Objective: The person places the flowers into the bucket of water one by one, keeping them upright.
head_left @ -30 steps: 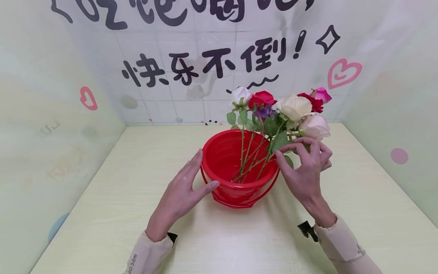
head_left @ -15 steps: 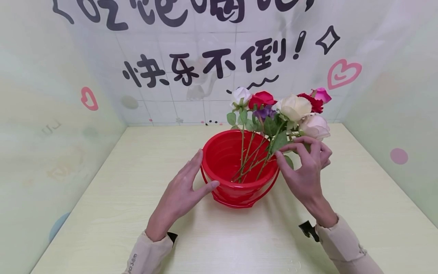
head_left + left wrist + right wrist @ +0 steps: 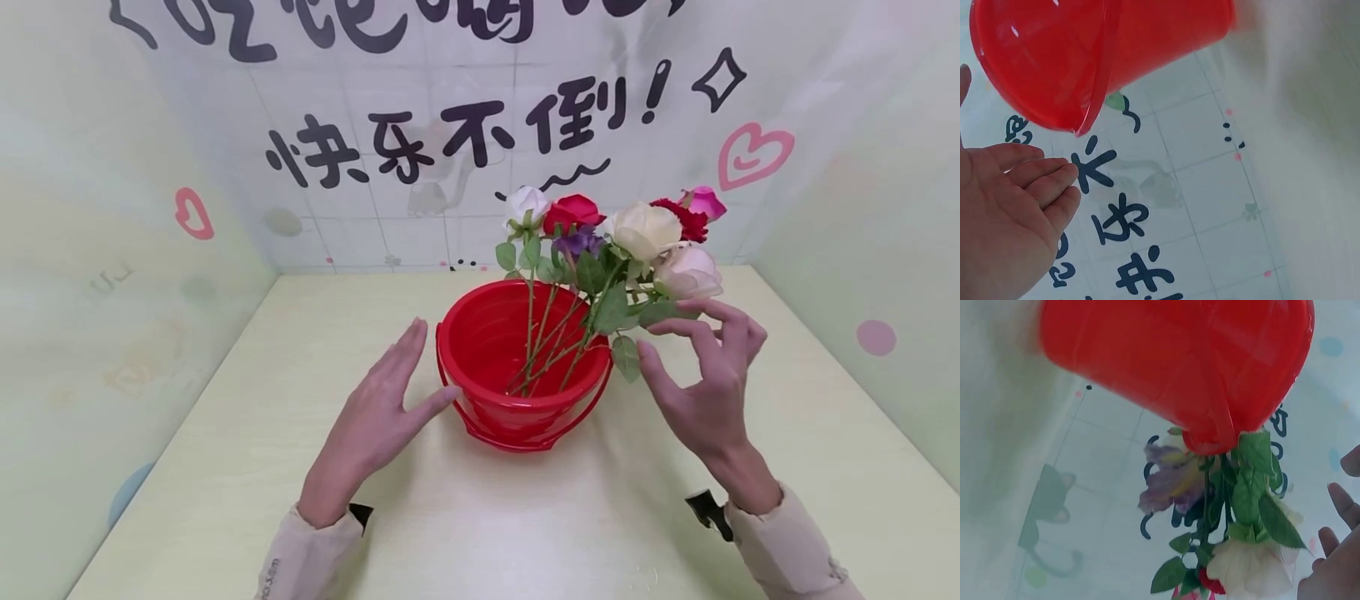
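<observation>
In the head view a red bucket (image 3: 517,427) stands upright on the table, its handle hanging down the front. Several artificial flowers lean over its right rim, stems inside: a white rose (image 3: 528,206), a red rose (image 3: 572,213), a purple flower (image 3: 577,242), a cream rose (image 3: 642,231), a pale pink rose (image 3: 688,272) and others behind. My left hand (image 3: 375,421) is just left of the bucket, fingers straight, apart from it in the left wrist view (image 3: 1010,206). My right hand (image 3: 708,392) hovers right of the leaves, fingers loosely bent and holding nothing.
The pale wooden table (image 3: 525,525) runs up to a back wall (image 3: 360,233) with large dark characters and drawings. Side walls (image 3: 870,250) bound the space left and right. A green leaf (image 3: 626,357) sticks out past the bucket's right rim.
My left hand has left the bucket's rim and moved left. My right hand has let go near the leaves and moved right. The bucket and flowers stay in place.
</observation>
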`<state>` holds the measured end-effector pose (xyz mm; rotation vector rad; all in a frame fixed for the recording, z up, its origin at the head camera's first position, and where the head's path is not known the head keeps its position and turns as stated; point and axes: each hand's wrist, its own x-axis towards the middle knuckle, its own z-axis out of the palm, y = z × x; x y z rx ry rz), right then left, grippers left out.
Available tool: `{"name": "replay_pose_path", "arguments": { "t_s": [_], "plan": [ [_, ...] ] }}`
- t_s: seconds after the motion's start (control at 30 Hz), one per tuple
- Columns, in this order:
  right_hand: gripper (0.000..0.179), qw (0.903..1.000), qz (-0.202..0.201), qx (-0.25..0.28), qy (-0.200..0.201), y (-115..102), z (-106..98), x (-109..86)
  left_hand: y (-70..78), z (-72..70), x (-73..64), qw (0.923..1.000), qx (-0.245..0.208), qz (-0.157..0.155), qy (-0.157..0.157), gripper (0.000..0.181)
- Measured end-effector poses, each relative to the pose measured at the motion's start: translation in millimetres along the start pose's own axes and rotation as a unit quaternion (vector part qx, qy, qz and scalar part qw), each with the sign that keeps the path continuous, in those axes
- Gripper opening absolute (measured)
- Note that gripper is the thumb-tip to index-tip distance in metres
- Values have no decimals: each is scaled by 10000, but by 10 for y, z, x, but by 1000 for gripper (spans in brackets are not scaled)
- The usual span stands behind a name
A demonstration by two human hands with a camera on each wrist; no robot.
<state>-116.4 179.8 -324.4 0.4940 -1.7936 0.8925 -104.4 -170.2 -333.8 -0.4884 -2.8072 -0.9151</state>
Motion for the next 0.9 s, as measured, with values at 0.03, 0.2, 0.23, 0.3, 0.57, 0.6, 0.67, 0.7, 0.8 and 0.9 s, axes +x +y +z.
{"name": "replay_pose_path", "arguments": {
  "t_s": [0.03,0.2,0.23,0.3,0.57,0.6,0.67,0.7,0.8,0.9],
  "plan": [
    [43,10000,-60,-11,71,0,-28,-6,-22,-31,-9,10000,40,-33,11,94],
    [47,9994,-340,-70,20,46,-191,-67,-169,-204,-81,9996,245,-140,45,92],
    [49,9992,-381,-82,-94,72,-224,-84,-204,-237,-99,9994,323,-127,42,92],
    [52,9983,-437,-89,-378,138,-286,-124,-274,-295,-136,9986,516,-88,22,93],
    [51,9792,11,-635,-1927,369,-428,-291,-494,-369,-239,9912,1274,-259,-236,96],
    [48,9723,121,-765,-2206,387,-440,-304,-517,-363,-245,9903,1335,-298,-264,96],
    [47,9511,460,-1068,-2860,411,-456,-329,-562,-350,-255,9884,1435,-375,-332,96],
    [51,9361,657,-1213,-3234,418,-462,-338,-583,-342,-261,9874,1484,-405,-368,97],
    [71,8791,1238,-1643,-4300,416,-466,-365,-642,-305,-279,9847,1630,-433,-450,97],
    [85,8313,1560,-1887,-4989,414,-447,-394,-686,-252,-291,9821,1787,-376,-460,98]
  ]
}}
